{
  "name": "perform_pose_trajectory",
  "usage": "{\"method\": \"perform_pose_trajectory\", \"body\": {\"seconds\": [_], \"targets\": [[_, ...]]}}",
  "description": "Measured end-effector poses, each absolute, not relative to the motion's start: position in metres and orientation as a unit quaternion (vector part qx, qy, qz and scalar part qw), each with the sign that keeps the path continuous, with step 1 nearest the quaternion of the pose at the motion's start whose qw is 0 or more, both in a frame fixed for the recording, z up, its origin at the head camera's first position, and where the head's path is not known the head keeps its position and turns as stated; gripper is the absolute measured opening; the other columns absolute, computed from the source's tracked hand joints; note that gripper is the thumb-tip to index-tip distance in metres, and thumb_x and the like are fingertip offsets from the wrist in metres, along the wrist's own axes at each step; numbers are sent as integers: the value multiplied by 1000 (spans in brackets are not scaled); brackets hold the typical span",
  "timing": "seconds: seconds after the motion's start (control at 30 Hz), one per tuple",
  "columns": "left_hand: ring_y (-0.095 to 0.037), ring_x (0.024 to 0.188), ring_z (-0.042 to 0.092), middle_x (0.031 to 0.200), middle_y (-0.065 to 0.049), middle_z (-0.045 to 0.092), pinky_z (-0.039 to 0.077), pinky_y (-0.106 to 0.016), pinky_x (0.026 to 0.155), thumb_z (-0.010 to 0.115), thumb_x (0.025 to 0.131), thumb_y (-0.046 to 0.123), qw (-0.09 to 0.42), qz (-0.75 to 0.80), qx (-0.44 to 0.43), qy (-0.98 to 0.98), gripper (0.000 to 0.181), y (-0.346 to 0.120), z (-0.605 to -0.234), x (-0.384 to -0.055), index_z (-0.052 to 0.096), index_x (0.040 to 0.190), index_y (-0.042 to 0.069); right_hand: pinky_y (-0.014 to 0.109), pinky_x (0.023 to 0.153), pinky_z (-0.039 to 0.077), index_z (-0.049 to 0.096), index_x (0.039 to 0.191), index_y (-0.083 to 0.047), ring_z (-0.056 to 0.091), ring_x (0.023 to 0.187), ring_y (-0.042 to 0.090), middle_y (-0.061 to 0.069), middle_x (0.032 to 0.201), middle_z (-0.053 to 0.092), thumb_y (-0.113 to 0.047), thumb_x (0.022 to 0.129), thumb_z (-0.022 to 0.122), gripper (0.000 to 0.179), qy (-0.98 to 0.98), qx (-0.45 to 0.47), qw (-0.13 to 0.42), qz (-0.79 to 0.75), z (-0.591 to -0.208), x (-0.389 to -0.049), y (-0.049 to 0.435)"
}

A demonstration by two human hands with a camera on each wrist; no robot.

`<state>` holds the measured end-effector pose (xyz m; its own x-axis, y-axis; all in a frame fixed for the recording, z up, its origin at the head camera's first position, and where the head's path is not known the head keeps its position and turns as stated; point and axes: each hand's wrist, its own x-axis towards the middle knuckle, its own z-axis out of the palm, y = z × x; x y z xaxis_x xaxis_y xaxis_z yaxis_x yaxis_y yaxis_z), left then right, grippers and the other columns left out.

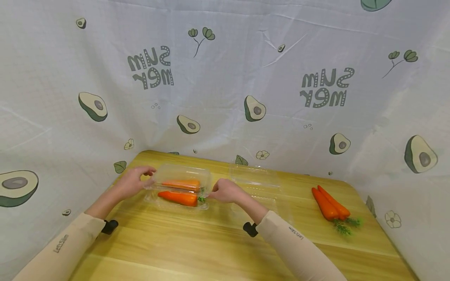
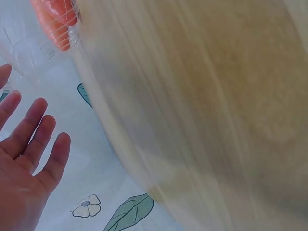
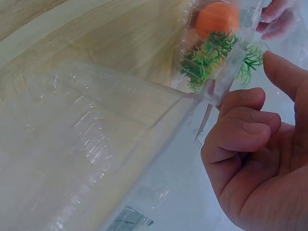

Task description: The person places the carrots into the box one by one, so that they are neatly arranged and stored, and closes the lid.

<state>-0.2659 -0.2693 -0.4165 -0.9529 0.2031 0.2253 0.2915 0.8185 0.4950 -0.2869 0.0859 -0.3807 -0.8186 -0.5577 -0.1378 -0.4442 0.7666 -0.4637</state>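
In the head view, a clear plastic clamshell box holds two orange carrots with green tops, one seen through the raised, tilted lid. At the lid's left end, my left hand pinches the rim between thumb and forefinger. The left wrist view shows its other fingers spread out. My right hand holds the opposite corner, its fingers curled and its thumb extended by the rim. Leafy carrot greens lie close to the right fingertips.
A second clear clamshell box stands open just right of the first, partly behind my right forearm. Two more carrots with green tops lie on the wooden table at the right. A patterned white cloth hangs behind the table and along its sides.
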Motion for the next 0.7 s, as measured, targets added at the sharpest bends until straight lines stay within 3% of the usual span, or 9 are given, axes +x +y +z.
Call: {"method": "perform_pose_trajectory", "body": {"seconds": [0.27, 0.43, 0.57, 0.7], "targets": [[-41, 117, 58, 125, -21, 65, 47, -60, 94, 63, 101, 28, 71, -275, -145, -948, 45, -271, -420, -265, 58, 138, 2, 25, 51, 25, 78, 80, 0, 26, 52, 9, -7, 52, 34, -29, 95, 69, 35, 925, -275, 141, -222, -379, -285, 90], [-41, 117, 58, 122, -20, 66, 48, -59, 93, 61, 101, 17, 71, -284, -160, -943, 40, -273, -421, -263, 58, 138, 0, 26, 53, 28, 78, 81, -2, 28, 53, 10, -7, 54, 35, -29, 95, 69, 33, 922, -275, 145, -231, -377, -282, 94], [-41, 115, 60, 122, -21, 66, 50, -57, 90, 53, 101, 5, 72, -301, -165, -937, 36, -275, -422, -260, 58, 137, -1, 25, 54, 32, 78, 81, -2, 34, 54, 10, -3, 58, 49, -26, 94, 69, 29, 920, -277, 144, -237, -376, -280, 97], [-40, 113, 62, 121, -21, 67, 50, -57, 91, 46, 103, 3, 73, -323, -165, -929, 35, -276, -424, -257, 59, 136, -1, 25, 58, 38, 80, 90, -4, 43, 58, 9, 0, 72, 64, -23, 94, 68, 24, 920, -276, 144, -239, -377, -278, 99]]}}
